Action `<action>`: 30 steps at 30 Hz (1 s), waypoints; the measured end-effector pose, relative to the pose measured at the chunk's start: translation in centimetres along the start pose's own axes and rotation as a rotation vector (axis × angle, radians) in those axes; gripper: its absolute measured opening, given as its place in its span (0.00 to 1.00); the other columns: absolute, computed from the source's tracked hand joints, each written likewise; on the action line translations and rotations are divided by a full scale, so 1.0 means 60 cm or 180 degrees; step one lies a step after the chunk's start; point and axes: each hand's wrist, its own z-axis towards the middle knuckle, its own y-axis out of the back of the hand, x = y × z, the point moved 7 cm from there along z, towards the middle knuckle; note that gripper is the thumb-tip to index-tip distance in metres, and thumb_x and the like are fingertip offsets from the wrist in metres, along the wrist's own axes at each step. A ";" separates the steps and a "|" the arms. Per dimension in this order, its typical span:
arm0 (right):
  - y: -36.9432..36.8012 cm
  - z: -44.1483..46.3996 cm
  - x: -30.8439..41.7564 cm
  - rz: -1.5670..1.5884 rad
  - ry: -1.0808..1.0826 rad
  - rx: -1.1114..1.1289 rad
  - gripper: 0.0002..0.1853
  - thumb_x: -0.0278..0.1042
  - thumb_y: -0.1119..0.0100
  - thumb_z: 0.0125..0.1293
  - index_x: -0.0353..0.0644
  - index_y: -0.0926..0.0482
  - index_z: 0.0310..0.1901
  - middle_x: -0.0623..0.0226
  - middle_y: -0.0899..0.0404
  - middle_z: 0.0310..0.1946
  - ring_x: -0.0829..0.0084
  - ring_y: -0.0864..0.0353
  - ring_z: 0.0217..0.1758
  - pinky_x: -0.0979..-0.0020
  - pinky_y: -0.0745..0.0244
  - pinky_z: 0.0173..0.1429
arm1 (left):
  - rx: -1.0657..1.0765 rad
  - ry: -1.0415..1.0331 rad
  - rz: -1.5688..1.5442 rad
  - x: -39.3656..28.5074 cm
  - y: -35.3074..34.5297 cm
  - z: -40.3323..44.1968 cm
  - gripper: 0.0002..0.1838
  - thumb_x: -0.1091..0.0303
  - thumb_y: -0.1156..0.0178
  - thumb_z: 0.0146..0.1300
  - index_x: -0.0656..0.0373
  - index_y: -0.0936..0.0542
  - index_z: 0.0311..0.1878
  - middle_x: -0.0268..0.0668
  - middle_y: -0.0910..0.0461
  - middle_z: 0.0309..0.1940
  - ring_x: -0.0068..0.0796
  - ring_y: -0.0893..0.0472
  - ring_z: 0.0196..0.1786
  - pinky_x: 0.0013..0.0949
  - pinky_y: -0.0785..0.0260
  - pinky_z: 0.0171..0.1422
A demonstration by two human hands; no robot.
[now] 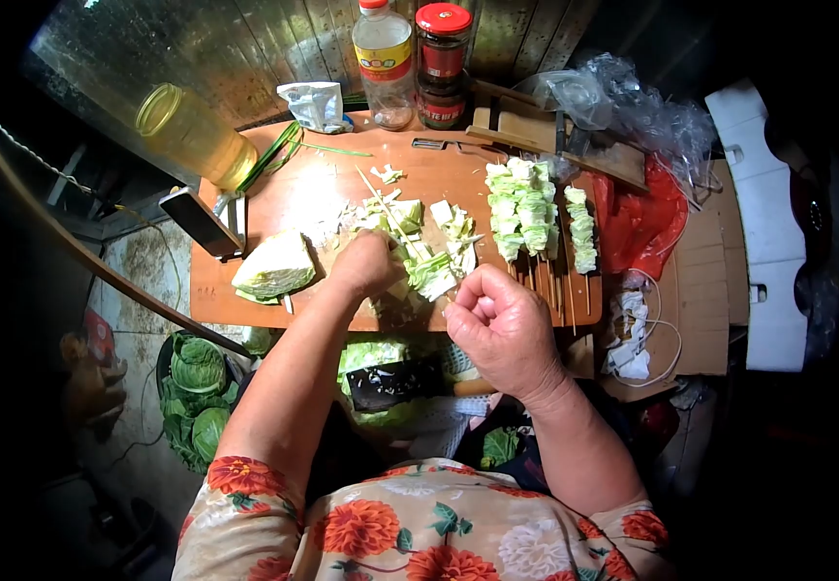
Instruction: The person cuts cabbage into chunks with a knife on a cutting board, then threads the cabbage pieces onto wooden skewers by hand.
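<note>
My left hand (369, 262) is curled among cut cabbage pieces (402, 215) on the wooden board, its fingertips mostly hidden behind them; it appears closed on some leaf. Closed in a pinch, my right hand (502, 324) is at the board's front edge. A thin wooden skewer (375, 191) slants up and left across the pieces, in line with my right fingertips, which seem to grip its near end. Close by are folded cabbage leaves (432, 276). Left of my left hand lies a cut cabbage wedge (276, 268). Finished cabbage skewers (523, 208) lie side by side on the right.
The board (235, 312) carries a phone on a stand (201, 222), a jar of yellow liquid (197, 136), a plastic bottle (383, 73) and red-lidded jars (442, 53). Below it sits a dark cleaver-like blade (395, 384). Whole cabbages (199, 363) are at lower left, a red bag (647, 218) at right.
</note>
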 end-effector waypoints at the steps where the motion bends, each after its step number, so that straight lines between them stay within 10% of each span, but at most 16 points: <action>1: 0.000 0.000 0.000 0.0000 0.0000 0.0000 0.07 0.30 0.36 0.60 0.39 0.26 0.31 0.66 0.23 0.19 0.76 0.23 0.23 0.71 0.27 0.30 | 0.0071 0.0150 0.0014 0.003 -0.002 0.000 0.20 0.60 0.37 0.52 0.63 0.18 0.46 0.56 0.21 0.48 0.51 0.20 0.51 0.42 0.27 0.59; 6: -0.007 0.002 0.002 0.0070 0.0096 0.0164 0.05 0.23 0.42 0.63 0.39 0.29 0.33 0.80 0.29 0.23 0.92 0.34 0.24 0.84 0.38 0.27 | -0.0076 0.0369 -0.0249 0.021 -0.020 0.008 0.19 0.64 0.39 0.52 0.65 0.20 0.47 0.56 0.21 0.48 0.51 0.20 0.53 0.42 0.27 0.60; 25: -0.016 0.006 -0.001 0.0112 0.0123 0.0177 0.05 0.23 0.42 0.63 0.38 0.30 0.33 0.79 0.28 0.23 0.91 0.31 0.25 0.83 0.35 0.28 | -0.0383 0.0453 -0.1631 0.102 -0.087 0.065 0.14 0.73 0.40 0.53 0.66 0.20 0.43 0.56 0.17 0.40 0.51 0.18 0.48 0.42 0.26 0.55; 30: -0.013 0.007 -0.002 0.0070 0.0016 0.0057 0.08 0.29 0.36 0.60 0.38 0.26 0.31 0.66 0.22 0.20 0.76 0.22 0.24 0.71 0.26 0.31 | -0.0387 0.0283 -0.1642 0.112 -0.102 0.076 0.15 0.72 0.41 0.53 0.66 0.19 0.44 0.57 0.18 0.41 0.51 0.18 0.48 0.42 0.26 0.54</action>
